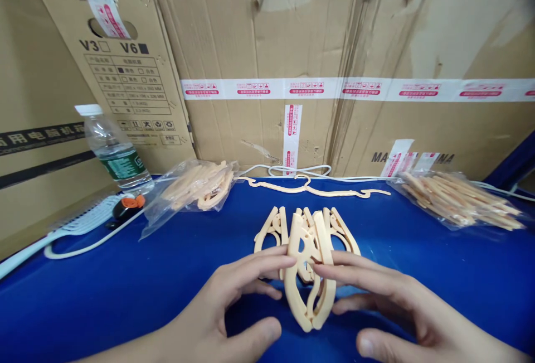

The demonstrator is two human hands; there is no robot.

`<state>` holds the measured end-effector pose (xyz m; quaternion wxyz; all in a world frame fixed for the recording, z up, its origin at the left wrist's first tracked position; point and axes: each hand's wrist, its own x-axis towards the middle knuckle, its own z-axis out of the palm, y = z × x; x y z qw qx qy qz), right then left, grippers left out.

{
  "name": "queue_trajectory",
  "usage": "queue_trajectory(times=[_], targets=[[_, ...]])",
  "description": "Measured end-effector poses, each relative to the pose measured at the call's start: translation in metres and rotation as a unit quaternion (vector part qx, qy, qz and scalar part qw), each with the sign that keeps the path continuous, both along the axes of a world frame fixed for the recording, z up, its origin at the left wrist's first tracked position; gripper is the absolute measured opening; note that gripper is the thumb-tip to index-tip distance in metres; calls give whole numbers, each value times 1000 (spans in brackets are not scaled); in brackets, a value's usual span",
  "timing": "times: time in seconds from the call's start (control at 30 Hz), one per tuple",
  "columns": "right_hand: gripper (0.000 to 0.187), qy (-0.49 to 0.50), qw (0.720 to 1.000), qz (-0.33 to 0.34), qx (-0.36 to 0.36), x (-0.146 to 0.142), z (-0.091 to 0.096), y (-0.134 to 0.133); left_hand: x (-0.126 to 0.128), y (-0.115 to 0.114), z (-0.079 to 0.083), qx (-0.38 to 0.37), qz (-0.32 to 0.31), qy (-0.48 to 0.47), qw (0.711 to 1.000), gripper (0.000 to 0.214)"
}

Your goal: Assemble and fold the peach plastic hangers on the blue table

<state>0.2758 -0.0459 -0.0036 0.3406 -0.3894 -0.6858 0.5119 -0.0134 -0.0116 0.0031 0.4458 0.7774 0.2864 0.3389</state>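
Note:
A cluster of beige plastic cut-out pieces (308, 251) stands on edge on the blue table (125, 274), just in front of me. My left hand (234, 301) presses its fingertips against the left side of the front pieces. From the other side, my right hand (388, 307) pinches the same pieces with outstretched fingers. Both thumbs hover low near the table. Behind the cluster lies a long flat beige plastic strip (313, 189).
Clear bags of beige parts lie at back left (196, 187) and back right (460, 198). A water bottle (115, 151), a white comb-like brush (79, 221), a small black-and-orange object (127, 207) and white cable (292, 171) sit near the cardboard boxes (292, 45) behind.

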Motion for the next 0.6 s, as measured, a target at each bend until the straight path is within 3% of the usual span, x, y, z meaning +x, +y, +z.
queue_trajectory(times=[0.2, 0.47, 0.6], targets=[[43, -9, 1000, 18, -15, 0, 4, 0, 6, 4, 2, -43, -28, -27, 998, 57], [46, -89, 996, 7, 22, 7, 2, -2, -11, -2, -2, 57, 4, 144, 988, 62], [40, -40, 999, -17, 20, 3, 13, -1, -5, 1, 2, 71, -20, 106, 992, 54]])
